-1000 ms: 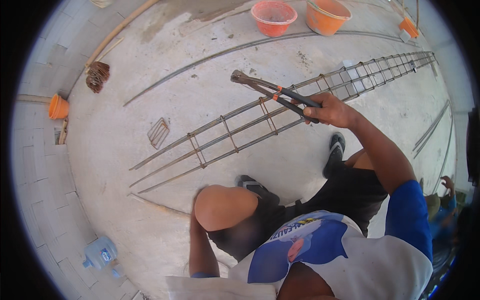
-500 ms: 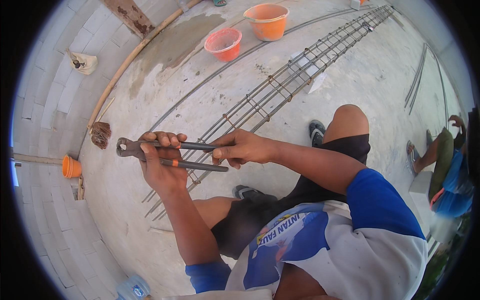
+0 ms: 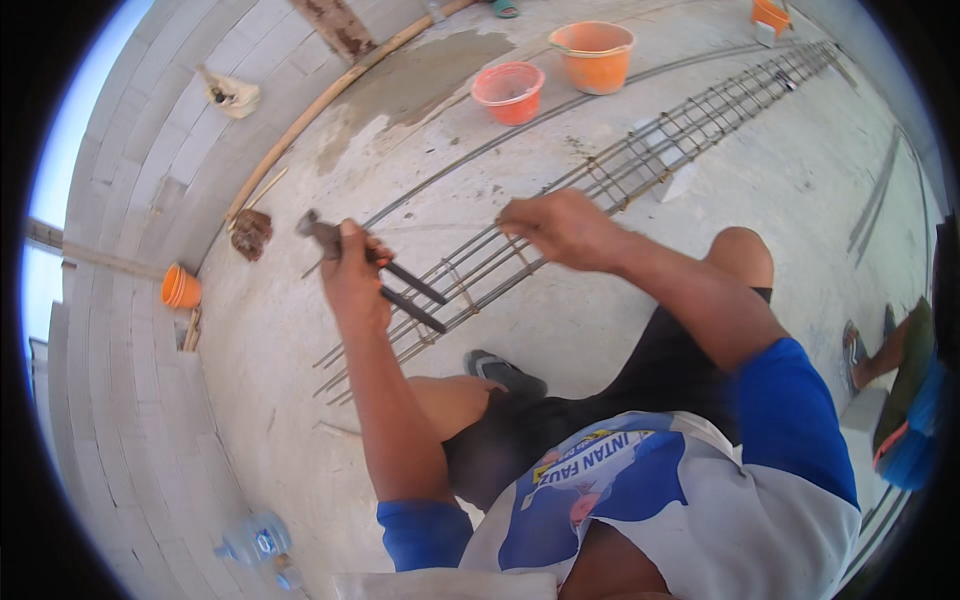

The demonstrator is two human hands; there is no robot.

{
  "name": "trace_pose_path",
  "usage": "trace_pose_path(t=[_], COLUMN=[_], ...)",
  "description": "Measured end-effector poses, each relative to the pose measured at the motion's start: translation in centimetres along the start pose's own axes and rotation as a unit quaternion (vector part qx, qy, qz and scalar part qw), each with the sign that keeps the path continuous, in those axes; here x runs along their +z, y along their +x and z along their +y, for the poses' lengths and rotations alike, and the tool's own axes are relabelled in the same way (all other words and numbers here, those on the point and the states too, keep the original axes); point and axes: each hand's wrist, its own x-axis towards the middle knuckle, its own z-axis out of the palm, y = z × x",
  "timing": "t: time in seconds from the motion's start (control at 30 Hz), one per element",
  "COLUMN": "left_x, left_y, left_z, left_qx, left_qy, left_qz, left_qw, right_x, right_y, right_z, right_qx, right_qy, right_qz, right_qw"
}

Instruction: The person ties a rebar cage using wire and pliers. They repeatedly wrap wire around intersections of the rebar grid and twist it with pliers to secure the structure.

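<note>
My left hand (image 3: 355,275) is closed around a pair of end-cutting pincers (image 3: 415,282), with dark jaws up at the left and two dark handles slanting down to the right. My right hand (image 3: 565,228) has its fingers curled together over the long rebar cage (image 3: 470,280). Whether those fingers pinch a bar, a bit of wire or nothing is hidden. Square stirrups cross the cage's long bars, which run from in front of my knees to the far right. The pincers are held above its near end.
An orange bucket (image 3: 592,58) and a red-orange basin (image 3: 508,93) stand beyond the cage. A brown bundle (image 3: 251,234) lies by the block wall (image 3: 130,300), near an orange pail (image 3: 181,287). Another person's leg (image 3: 880,360) shows at the right. A plastic water bottle (image 3: 262,537) lies lower left.
My right hand has let go of a pincer handle and moved right and up, over the cage. The left hand has turned the pincers so the handles slope downward. The view has shifted.
</note>
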Motion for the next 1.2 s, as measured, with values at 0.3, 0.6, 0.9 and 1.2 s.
trace_pose_path(t=[0.3,0.6,0.9,1.2], left_x=[3.6,5.1,-3.4,-22.9], left_y=[-0.5,0.4,5.1,5.8], left_z=[-3.6,-9.0,-6.5,-17.3], left_qx=[-0.179,-0.223,-0.219,-0.185], left_qy=[0.027,0.049,0.293,0.559], left_qz=[-0.137,-0.207,-0.028,0.089], left_qw=[0.974,0.951,0.93,0.803], right_x=[-5.2,-0.1,-2.5,-1.8], right_y=[1.2,5.2,5.5,4.1], right_z=[5.7,8.1,8.8,8.3], right_qx=[0.077,0.059,0.165,0.222], right_qy=[0.012,0.042,-0.035,0.005], right_qz=[-0.164,-0.112,0.01,-0.105], right_qw=[0.983,0.991,0.986,0.969])
